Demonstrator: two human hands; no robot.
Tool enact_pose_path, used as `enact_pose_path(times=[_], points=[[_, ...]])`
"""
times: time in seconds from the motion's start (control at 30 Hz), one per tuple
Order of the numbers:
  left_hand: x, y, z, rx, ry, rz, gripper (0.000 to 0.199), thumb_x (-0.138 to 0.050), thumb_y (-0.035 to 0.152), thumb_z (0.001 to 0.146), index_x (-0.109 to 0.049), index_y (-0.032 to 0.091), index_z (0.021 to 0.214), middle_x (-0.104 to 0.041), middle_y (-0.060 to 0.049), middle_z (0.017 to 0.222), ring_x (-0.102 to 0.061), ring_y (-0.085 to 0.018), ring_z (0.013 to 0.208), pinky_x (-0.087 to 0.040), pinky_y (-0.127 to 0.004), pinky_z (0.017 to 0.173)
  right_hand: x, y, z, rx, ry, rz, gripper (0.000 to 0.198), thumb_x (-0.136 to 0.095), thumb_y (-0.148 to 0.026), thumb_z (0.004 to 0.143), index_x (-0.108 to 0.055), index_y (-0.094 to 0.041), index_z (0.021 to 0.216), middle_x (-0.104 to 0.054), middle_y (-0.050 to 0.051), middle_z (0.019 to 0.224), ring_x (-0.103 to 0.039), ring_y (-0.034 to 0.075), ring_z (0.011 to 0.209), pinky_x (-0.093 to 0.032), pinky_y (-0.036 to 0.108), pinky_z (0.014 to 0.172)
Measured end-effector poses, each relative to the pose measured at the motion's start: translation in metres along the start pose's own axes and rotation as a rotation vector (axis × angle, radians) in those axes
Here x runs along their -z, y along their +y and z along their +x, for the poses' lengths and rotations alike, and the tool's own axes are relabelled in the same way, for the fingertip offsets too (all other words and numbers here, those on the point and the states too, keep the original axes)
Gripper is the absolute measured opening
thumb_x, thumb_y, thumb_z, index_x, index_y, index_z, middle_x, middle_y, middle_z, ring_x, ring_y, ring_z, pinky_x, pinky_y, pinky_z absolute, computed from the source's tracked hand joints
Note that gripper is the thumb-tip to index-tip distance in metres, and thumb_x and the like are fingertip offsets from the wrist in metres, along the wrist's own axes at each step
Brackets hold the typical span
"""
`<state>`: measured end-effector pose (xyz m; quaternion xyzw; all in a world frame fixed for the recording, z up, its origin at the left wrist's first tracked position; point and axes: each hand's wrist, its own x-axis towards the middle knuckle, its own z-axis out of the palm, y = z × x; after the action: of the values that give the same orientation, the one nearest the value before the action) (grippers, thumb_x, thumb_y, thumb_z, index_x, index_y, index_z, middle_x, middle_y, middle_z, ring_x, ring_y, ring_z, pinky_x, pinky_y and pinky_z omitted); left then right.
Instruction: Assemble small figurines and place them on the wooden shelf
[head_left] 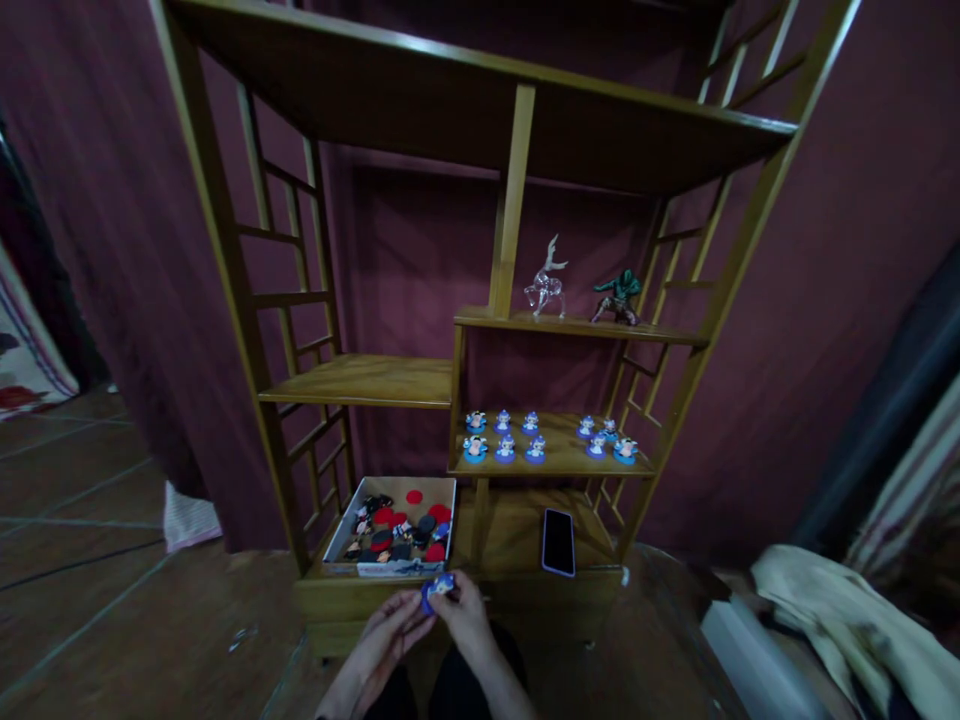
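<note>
A small purple-and-white figurine (437, 591) on a round base is held in front of the shelf unit's lower edge. My left hand (395, 622) grips the base side from the left. From the right, my right hand (466, 608) has its fingers closed on the same figurine. Just beyond my hands stands an open white box (341, 528) with several figurines and loose red and black discs in it. On the shelf board (559, 462) above, several similar figurines (505, 449) stand upright in two rows, grouped left and right.
A phone (558, 542) lies on the bottom shelf, right of the box. Higher up stand a clear glass deer (546, 285) and a green crouching figure (619, 298). A wooden post (516, 190) divides the upper shelves. Pale cloth (821, 605) lies at the right.
</note>
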<state>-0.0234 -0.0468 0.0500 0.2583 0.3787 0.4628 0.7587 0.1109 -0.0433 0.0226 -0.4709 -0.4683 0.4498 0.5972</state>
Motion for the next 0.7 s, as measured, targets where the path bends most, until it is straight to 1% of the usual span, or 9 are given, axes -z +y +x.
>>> enact_pose_path(times=[0.07,0.1,0.17,0.23,0.37,0.47,0.53,0.6,0.7], points=[[-0.001,0.001,0.000,0.035,0.021,-0.001,0.018,-0.072,0.021,0.063,-0.063,0.012,0.077,-0.069,-0.009,0.084,-0.065,-0.023,0.086,-0.049,-0.038,0.087,0.008,-0.006,-0.005,-0.023,0.012,0.005,0.022,-0.067,-0.032,0.052,-0.060,-0.044,0.070,-0.066,-0.018,0.070,-0.065,0.022,0.077,-0.049,0.039,0.074],[-0.001,0.001,0.000,0.045,0.029,-0.002,0.020,-0.071,0.022,0.064,-0.063,0.012,0.079,-0.069,-0.010,0.086,-0.065,-0.024,0.088,-0.048,-0.038,0.087,0.014,-0.010,-0.008,-0.032,0.018,0.007,0.024,-0.066,-0.032,0.052,-0.061,-0.045,0.071,-0.067,-0.016,0.072,-0.065,0.022,0.077,-0.050,0.039,0.074],[0.000,0.002,0.001,0.022,0.052,-0.003,0.022,-0.070,0.020,0.064,-0.063,0.012,0.083,-0.068,-0.011,0.089,-0.064,-0.024,0.091,-0.048,-0.037,0.088,0.032,-0.024,-0.013,-0.040,0.026,0.007,0.023,-0.065,-0.031,0.054,-0.063,-0.039,0.075,-0.069,-0.007,0.076,-0.065,0.024,0.078,-0.050,0.037,0.072],[0.002,0.003,0.000,-0.038,0.078,0.008,0.026,-0.071,0.018,0.061,-0.063,0.012,0.085,-0.068,-0.011,0.090,-0.064,-0.024,0.092,-0.048,-0.036,0.089,0.059,-0.046,-0.017,-0.021,0.015,-0.006,0.020,-0.065,-0.031,0.057,-0.064,-0.035,0.076,-0.068,-0.002,0.077,-0.064,0.024,0.076,-0.050,0.037,0.069],[0.007,0.006,-0.006,-0.163,0.114,0.145,0.038,-0.077,0.027,0.051,-0.063,0.014,0.083,-0.069,-0.007,0.081,-0.065,-0.023,0.084,-0.049,-0.035,0.086,0.126,-0.107,-0.007,0.089,0.059,-0.075,0.021,-0.069,-0.033,0.058,-0.063,-0.033,0.079,-0.065,-0.003,0.075,-0.061,0.024,0.074,-0.048,0.036,0.069],[0.018,0.012,-0.010,-0.239,0.149,0.352,0.047,-0.077,0.041,0.045,-0.062,0.015,0.081,-0.068,-0.005,0.072,-0.065,-0.024,0.077,-0.050,-0.035,0.080,0.174,-0.154,0.018,0.176,0.171,-0.109,0.027,-0.069,-0.035,0.060,-0.062,-0.025,0.084,-0.064,0.000,0.080,-0.059,0.021,0.076,-0.047,0.033,0.072],[0.029,0.016,-0.011,-0.317,0.207,0.500,0.049,-0.075,0.048,0.043,-0.061,0.017,0.078,-0.068,-0.004,0.072,-0.065,-0.026,0.077,-0.051,-0.036,0.078,0.199,-0.182,0.043,0.170,0.228,-0.092,0.033,-0.069,-0.036,0.059,-0.060,-0.021,0.087,-0.063,0.001,0.075,-0.057,0.017,0.068,-0.046,0.031,0.067],[0.040,0.021,-0.012,-0.385,0.244,0.693,0.045,-0.070,0.050,0.047,-0.062,0.020,0.079,-0.069,-0.005,0.077,-0.064,-0.028,0.083,-0.049,-0.037,0.082,0.215,-0.207,0.073,0.236,0.276,-0.118,0.036,-0.069,-0.035,0.058,-0.060,-0.019,0.089,-0.062,0.000,0.074,-0.055,0.014,0.064,-0.045,0.029,0.066],[0.050,0.025,-0.017,-0.431,0.285,0.965,0.035,-0.061,0.046,0.056,-0.062,0.025,0.084,-0.070,-0.004,0.091,-0.062,-0.028,0.093,-0.046,-0.035,0.087,0.225,-0.231,0.123,0.286,0.288,-0.286,0.033,-0.068,-0.031,0.057,-0.060,-0.017,0.086,-0.061,0.000,0.073,-0.054,0.013,0.063,-0.044,0.026,0.065]])
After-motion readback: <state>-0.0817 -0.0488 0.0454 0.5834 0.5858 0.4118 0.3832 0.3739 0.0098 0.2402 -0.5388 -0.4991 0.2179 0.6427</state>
